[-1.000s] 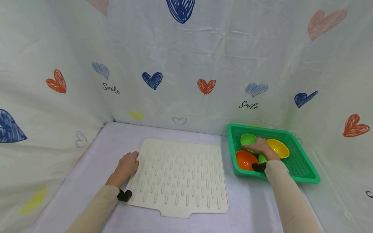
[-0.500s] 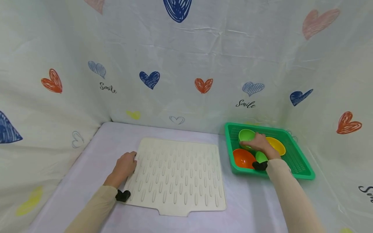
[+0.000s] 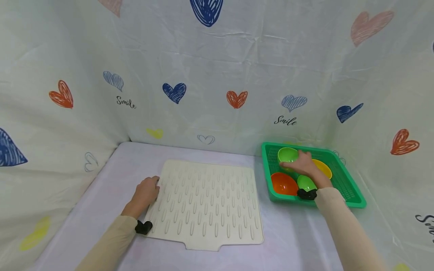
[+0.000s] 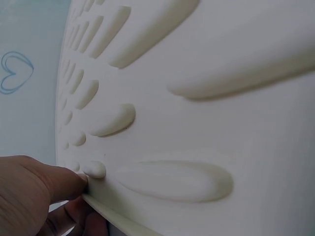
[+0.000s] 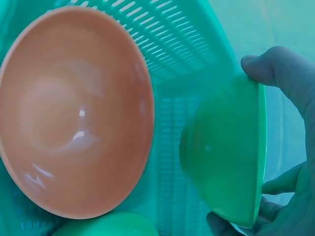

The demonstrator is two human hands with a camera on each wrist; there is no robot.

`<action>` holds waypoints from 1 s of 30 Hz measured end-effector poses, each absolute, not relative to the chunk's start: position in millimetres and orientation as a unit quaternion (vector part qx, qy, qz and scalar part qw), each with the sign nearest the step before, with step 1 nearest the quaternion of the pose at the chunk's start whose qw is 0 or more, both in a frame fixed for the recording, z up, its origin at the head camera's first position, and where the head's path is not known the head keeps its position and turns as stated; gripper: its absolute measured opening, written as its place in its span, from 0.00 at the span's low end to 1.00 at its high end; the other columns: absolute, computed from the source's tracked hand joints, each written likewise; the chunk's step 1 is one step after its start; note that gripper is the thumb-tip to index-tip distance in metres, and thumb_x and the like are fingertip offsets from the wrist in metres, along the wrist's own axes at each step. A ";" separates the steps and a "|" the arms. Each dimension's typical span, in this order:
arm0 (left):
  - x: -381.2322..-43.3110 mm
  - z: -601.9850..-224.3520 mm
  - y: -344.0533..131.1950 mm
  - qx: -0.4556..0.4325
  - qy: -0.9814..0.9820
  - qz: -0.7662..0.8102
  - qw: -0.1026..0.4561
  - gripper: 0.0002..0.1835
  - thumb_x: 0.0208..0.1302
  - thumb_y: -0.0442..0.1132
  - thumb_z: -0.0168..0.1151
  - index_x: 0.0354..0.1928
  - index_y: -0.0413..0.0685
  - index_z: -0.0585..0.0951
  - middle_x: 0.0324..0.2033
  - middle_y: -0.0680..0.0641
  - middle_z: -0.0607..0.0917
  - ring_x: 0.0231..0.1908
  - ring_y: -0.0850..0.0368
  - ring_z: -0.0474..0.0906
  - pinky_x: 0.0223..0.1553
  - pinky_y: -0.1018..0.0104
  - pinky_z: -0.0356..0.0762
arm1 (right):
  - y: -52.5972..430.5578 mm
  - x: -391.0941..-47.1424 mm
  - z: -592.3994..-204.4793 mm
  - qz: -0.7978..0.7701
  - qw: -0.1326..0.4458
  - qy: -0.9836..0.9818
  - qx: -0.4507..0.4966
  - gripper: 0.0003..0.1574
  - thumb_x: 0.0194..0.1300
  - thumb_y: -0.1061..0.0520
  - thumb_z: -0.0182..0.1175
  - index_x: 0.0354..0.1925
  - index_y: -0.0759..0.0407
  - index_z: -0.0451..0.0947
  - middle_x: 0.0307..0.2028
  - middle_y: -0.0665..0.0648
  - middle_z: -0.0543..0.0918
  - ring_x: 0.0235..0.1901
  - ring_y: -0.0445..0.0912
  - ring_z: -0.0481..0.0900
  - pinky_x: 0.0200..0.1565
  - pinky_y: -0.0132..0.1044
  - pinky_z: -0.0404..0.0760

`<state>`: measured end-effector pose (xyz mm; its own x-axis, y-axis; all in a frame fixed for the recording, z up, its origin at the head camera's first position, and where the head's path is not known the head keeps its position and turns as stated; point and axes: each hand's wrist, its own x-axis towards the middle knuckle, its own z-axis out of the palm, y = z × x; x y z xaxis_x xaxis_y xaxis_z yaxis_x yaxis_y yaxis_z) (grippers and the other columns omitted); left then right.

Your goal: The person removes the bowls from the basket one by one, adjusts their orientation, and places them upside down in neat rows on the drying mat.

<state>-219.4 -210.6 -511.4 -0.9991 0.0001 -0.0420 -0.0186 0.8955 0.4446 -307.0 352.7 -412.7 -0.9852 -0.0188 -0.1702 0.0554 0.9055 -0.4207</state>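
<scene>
- Left hand point(image 3: 145, 192) at the left edge of the white mat point(image 3: 205, 205), thumb and fingers pinching the edge; probably thin and fairly light, best held along this edge.
- Strip of tablecloth point(image 3: 271, 222) between mat and green basket point(image 3: 350, 186); room to move upward and left.
- Orange bowl point(image 3: 284, 183) near left in the basket, close beside the wall.
- Green bowl point(image 3: 287, 155) far left in the basket, rim gripped by the right hand point(image 3: 301, 163); likely light, stiff, slippery from gloss, so best held by the rim, lifted above the raised basket edges.
- Second green piece point(image 3: 306, 183) nearer; yellow bowl point(image 3: 323, 168) farther right, partly hidden.
</scene>
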 end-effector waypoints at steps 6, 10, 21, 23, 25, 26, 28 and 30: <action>-221.0 -510.9 -211.9 0.001 0.974 0.226 0.026 0.22 0.73 0.30 0.56 0.65 0.24 0.72 0.50 0.27 0.81 0.49 0.33 0.80 0.50 0.40 0.82 | 352.4 -298.0 -403.6 -0.234 0.068 0.970 0.012 0.78 0.62 0.28 0.64 0.78 0.79 0.36 0.71 0.89 0.45 0.66 0.79 0.58 0.64 0.74 0.68; -220.8 -510.2 -211.5 0.001 0.974 0.225 0.032 0.22 0.73 0.30 0.56 0.65 0.25 0.73 0.51 0.26 0.81 0.50 0.32 0.80 0.51 0.40 0.82 | 349.7 -288.5 -397.1 -0.237 0.062 0.970 0.007 0.79 0.61 0.26 0.64 0.78 0.78 0.36 0.72 0.88 0.45 0.66 0.78 0.59 0.64 0.74 0.68; -213.0 -518.5 -215.5 0.001 0.975 0.219 0.020 0.22 0.71 0.29 0.58 0.63 0.24 0.74 0.50 0.26 0.83 0.50 0.31 0.82 0.49 0.39 0.83 | 326.3 -260.1 -396.5 -0.265 0.035 0.964 -0.010 0.79 0.58 0.27 0.68 0.80 0.73 0.38 0.75 0.84 0.46 0.69 0.78 0.57 0.65 0.75 0.66; -214.0 -519.0 -215.1 0.005 0.975 0.221 0.015 0.22 0.71 0.30 0.58 0.63 0.24 0.74 0.50 0.26 0.82 0.50 0.31 0.81 0.49 0.39 0.83 | 321.8 -254.8 -395.1 -0.266 0.028 0.963 -0.008 0.79 0.58 0.27 0.68 0.80 0.73 0.37 0.75 0.84 0.46 0.68 0.79 0.58 0.65 0.75 0.67; -215.2 -519.4 -214.2 0.005 0.974 0.225 0.014 0.22 0.72 0.30 0.59 0.64 0.24 0.74 0.51 0.26 0.82 0.50 0.31 0.81 0.50 0.39 0.83 | 316.6 -249.4 -393.0 -0.268 0.019 0.963 -0.009 0.79 0.58 0.28 0.68 0.80 0.72 0.37 0.74 0.83 0.46 0.68 0.78 0.59 0.64 0.75 0.67; -215.3 -519.2 -213.7 0.005 0.974 0.226 0.014 0.22 0.72 0.30 0.59 0.64 0.24 0.74 0.50 0.26 0.82 0.50 0.31 0.81 0.50 0.39 0.83 | 313.5 -247.0 -391.9 -0.271 0.016 0.962 -0.010 0.79 0.58 0.28 0.68 0.80 0.71 0.37 0.75 0.82 0.46 0.68 0.77 0.59 0.64 0.75 0.67; -215.3 -518.6 -212.8 0.003 0.973 0.231 0.012 0.22 0.72 0.30 0.59 0.64 0.25 0.74 0.50 0.27 0.83 0.49 0.31 0.81 0.49 0.39 0.83 | 305.4 -242.3 -388.7 -0.278 0.012 0.960 -0.014 0.79 0.58 0.28 0.69 0.81 0.70 0.38 0.75 0.80 0.47 0.69 0.76 0.58 0.65 0.74 0.67; -214.9 -518.4 -212.9 -0.003 0.971 0.238 0.009 0.23 0.72 0.31 0.59 0.64 0.25 0.74 0.49 0.28 0.83 0.48 0.32 0.82 0.48 0.40 0.83 | 295.5 -239.0 -385.7 -0.285 0.007 0.958 -0.022 0.78 0.57 0.29 0.70 0.81 0.69 0.40 0.76 0.78 0.47 0.69 0.75 0.59 0.65 0.74 0.67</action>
<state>-214.9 -212.9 -518.4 -0.9998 -0.0009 -0.0190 -0.0096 0.8870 0.4617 -239.0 295.5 -385.7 -0.9989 -0.0463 -0.0012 -0.0381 0.8360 -0.5474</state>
